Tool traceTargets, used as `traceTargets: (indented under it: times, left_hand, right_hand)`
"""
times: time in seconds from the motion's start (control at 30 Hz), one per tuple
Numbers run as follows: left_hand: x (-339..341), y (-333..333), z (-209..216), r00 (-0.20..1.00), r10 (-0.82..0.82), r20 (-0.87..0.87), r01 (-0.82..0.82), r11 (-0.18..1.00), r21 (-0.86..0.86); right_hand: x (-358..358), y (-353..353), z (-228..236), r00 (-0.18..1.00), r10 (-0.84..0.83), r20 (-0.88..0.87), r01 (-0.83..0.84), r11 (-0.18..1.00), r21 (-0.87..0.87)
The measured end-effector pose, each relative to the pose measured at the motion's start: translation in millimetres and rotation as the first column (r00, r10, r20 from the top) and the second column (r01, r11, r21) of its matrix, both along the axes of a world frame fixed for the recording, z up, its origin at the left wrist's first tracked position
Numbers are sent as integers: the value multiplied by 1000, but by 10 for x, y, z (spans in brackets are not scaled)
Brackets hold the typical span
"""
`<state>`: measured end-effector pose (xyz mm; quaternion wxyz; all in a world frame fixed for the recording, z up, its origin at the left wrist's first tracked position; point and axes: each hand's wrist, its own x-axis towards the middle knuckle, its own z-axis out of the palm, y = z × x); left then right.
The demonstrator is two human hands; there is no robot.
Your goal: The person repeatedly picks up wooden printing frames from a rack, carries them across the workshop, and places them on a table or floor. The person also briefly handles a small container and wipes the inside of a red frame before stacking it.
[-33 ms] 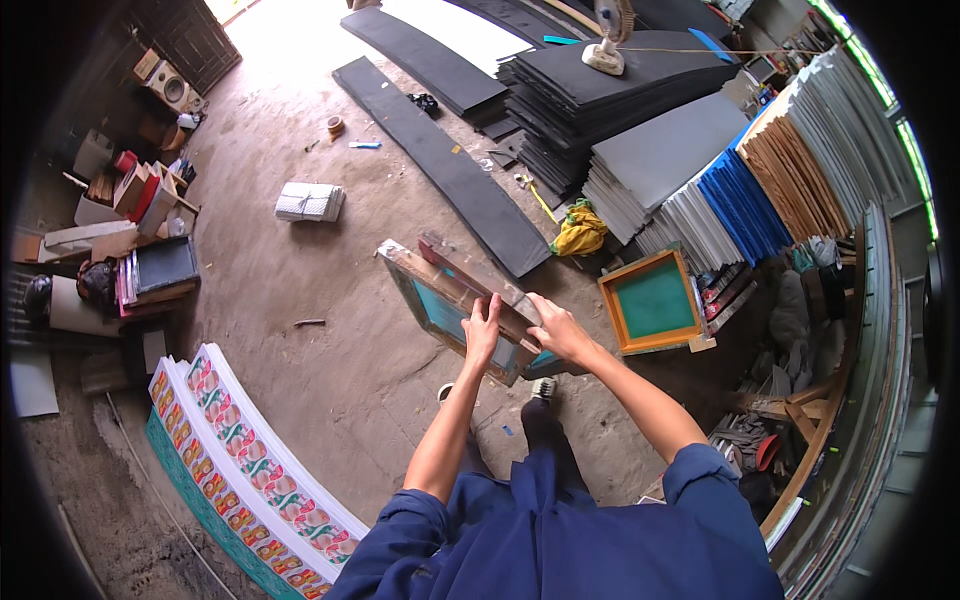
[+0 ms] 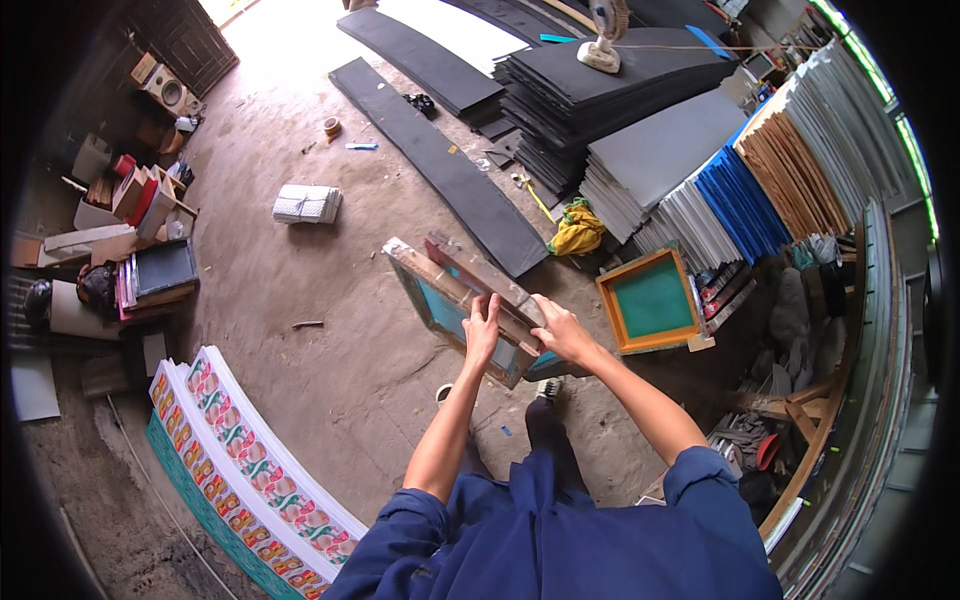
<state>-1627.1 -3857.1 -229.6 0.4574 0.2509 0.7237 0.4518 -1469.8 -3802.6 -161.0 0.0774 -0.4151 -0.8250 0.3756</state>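
Observation:
Two wooden screen-printing frames are held up side by side in front of me, on edge above the floor. My left hand [image 2: 481, 332] is closed round the top edge of the left screen frame [image 2: 432, 298], whose pale blue mesh faces left. My right hand [image 2: 562, 334] grips the upper edge of the right screen frame [image 2: 485, 277], which has reddish-brown, worn wood. Their far ends stand slightly apart. My hands hide part of both near ends. To the right, another screen frame [image 2: 652, 297] with orange-brown wood and green mesh rests tilted, apart from my hands.
Printed sheets [image 2: 262, 460] stand at left. A tied white bundle [image 2: 307, 204] lies on the floor ahead, near a long dark board [image 2: 440, 165]. Stacked black sheets [image 2: 600, 85] bear a fan [image 2: 600, 50]. Coloured panels [image 2: 740, 205] and a yellow cloth [image 2: 577, 230] are at right.

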Motion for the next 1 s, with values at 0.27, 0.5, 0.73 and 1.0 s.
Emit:
traceTargets:
  times: [0.27,0.5,0.73,1.0]
  left_hand:
    - [687,724,-140,965,104,-242,-67,985,160]
    - [1281,1293,-363,925,-78,-372,133,983,124]
    - [1464,1913,-412,912,-35,-410,113,979,169]
    - [1533,2702,-936,909,-4,-416,64,989,130]
  right_hand:
    - [1438,629,-389,970,-230,-76,233,971,47]
    - [2080,1430,-343,957,-289,8,288,956,60]
    - [2065,2205,-502,955,-295,4,295,954,56]
    - [1834,2996,-1381,909,-406,-93,410,911,37]
